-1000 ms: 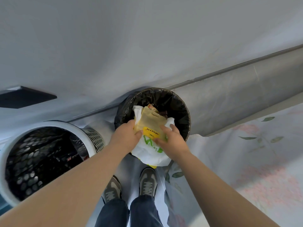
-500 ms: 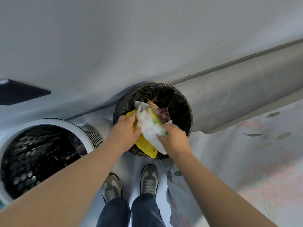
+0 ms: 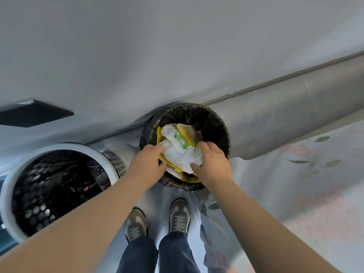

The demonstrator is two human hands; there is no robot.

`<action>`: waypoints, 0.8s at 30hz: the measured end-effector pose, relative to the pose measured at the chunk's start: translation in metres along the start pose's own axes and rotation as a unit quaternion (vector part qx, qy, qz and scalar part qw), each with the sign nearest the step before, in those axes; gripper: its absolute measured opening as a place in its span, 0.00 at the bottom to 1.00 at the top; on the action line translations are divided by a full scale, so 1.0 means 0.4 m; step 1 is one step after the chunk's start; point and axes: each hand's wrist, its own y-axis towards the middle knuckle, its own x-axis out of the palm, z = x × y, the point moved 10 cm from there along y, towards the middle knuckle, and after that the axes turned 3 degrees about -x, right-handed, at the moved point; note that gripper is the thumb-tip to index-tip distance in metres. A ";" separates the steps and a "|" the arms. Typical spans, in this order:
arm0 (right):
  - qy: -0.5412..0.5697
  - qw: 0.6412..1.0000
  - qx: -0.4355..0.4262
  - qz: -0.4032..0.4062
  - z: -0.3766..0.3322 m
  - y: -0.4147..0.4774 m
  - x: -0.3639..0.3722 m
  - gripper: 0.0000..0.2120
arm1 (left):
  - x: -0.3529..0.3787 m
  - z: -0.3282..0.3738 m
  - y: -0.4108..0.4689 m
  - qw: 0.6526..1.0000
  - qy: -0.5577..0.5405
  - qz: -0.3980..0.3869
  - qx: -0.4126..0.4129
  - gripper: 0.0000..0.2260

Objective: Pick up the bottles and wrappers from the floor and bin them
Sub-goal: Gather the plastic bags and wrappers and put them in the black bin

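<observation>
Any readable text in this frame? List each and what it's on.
Nothing reads cleanly.
Dark print on the yellow strip of the tan wrapper: too blurred.
Green print on the white bag: illegible.
White letters on a label in the white mesh basket: too small.

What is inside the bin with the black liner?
The bin holds a white bag with green print, yellow wrappers and a tan packet; the left hand and right hand grip the white bag. Whatever lies under them is covered.
</observation>
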 end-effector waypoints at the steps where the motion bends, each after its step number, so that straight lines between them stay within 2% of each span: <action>1: -0.003 1.000 -0.006 0.000 -0.004 -0.014 -0.012 0.29 | -0.007 0.006 -0.012 1.000 0.004 -0.006 0.004 0.18; 11: -0.018 0.999 -0.032 0.016 -0.095 -0.233 -0.233 0.21 | -0.183 0.121 -0.224 0.999 0.043 -0.016 0.029 0.15; 17: -0.031 0.997 -0.063 0.030 -0.225 -0.404 -0.452 0.17 | -0.405 0.213 -0.438 0.998 0.018 0.030 0.045 0.15; 24: -0.060 0.990 -0.117 0.052 -0.407 -0.646 -0.732 0.18 | -0.663 0.295 -0.725 0.997 0.031 0.053 0.042 0.18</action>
